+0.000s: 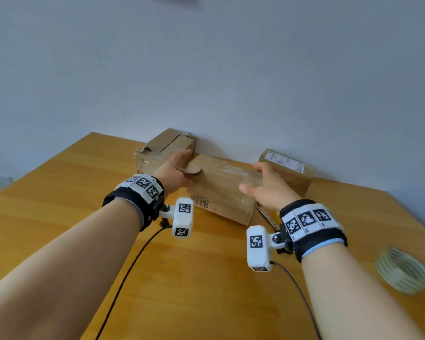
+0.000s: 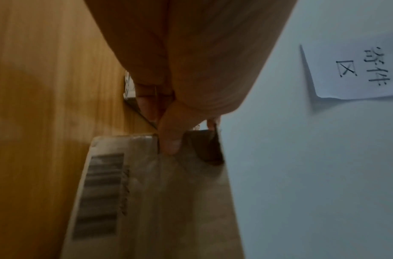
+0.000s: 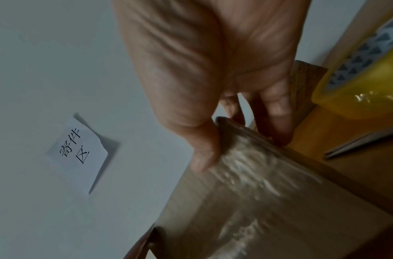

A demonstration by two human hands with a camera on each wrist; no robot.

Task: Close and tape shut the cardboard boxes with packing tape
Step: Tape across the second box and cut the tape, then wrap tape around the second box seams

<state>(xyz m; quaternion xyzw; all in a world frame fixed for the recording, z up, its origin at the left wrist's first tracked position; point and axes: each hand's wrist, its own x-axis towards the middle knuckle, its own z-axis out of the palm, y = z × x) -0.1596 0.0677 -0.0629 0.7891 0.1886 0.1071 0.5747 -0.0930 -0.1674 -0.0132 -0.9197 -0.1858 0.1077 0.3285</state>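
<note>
Cardboard middle box (image 1: 227, 190) is lying near the back edge of the bench (image 1: 59, 204), and we are gripping it at both ends. Our left hand (image 1: 173, 171) is curling round its left end beside a lifted flap (image 1: 193, 171); our right hand (image 1: 268, 186) is clasping its right end. Two more boxes (image 1: 162, 148) (image 1: 288, 168) are flanking it at the wall. The tape roll (image 1: 402, 269) is sitting by the bench's right edge, with scissors (image 1: 268, 214) just beside the right wrist.
</note>
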